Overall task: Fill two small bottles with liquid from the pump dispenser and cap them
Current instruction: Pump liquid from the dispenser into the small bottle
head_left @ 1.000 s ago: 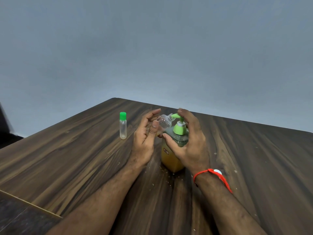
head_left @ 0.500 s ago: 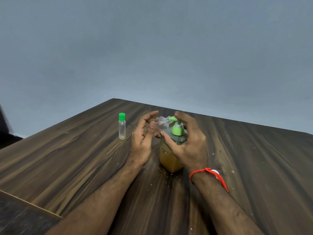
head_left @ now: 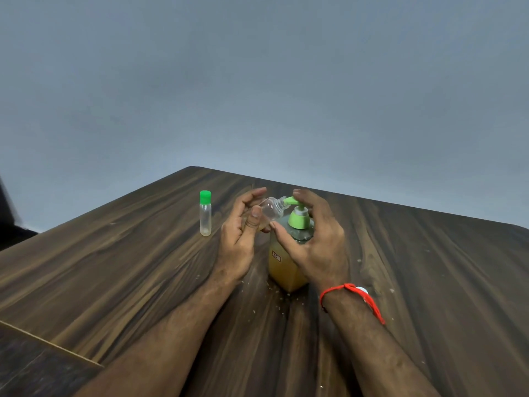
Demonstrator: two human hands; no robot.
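Pump dispenser (head_left: 287, 253) with amber liquid stands mid-desk, toward the far corner, green pump head (head_left: 297, 216) up. Left hand (head_left: 240, 236) grips an uncapped clear small bottle (head_left: 270, 209), tilted nearly sideways, neck touching the green nozzle (head_left: 290, 200). Right hand (head_left: 312, 239) curls round the dispenser's shoulder, fingertips (head_left: 299, 193) on the pump top. Second small bottle (head_left: 205, 214), green cap on, upright near the left desk edge, well apart; looks empty, hard to tell. Desk (head_left: 114, 267) has small crumbs around the dispenser base. Loose cap not visible.

Risks: neck slips off the nozzle on the press, liquid squirts onto fingers or desk. Bottle is so tilted that fill may run back out. A hard one-sided press could tip the dispenser.
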